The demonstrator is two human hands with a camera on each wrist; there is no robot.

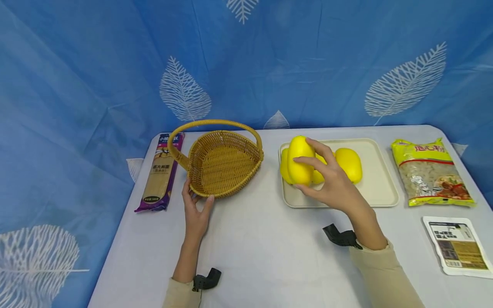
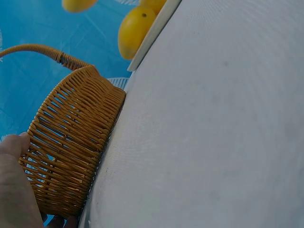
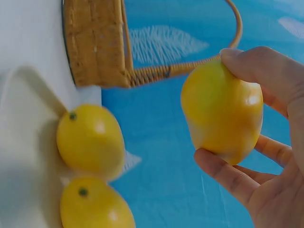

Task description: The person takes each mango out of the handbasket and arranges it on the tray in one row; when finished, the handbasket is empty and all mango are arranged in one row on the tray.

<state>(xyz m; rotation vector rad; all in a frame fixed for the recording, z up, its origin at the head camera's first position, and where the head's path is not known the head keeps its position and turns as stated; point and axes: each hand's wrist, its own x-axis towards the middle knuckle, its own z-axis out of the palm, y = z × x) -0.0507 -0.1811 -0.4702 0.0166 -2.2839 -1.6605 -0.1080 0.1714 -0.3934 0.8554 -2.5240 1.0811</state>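
In the head view, my right hand holds a yellow mango between thumb and fingers, raised over the left part of a cream tray. The right wrist view shows this mango well above the tray, with two other mangoes on it. Another mango sits near the tray's middle; those behind the held one are partly hidden. My left hand grips the near side of a wicker basket with an arched handle. Its thumb presses the woven wall, seen in the left wrist view. Nothing lies inside the basket.
A pack of noodles in purple wrapping lies left of the basket. Right of the tray are a yellow-edged food bag and, nearer, a flat white package. A blue leaf-patterned curtain hangs behind the white table.
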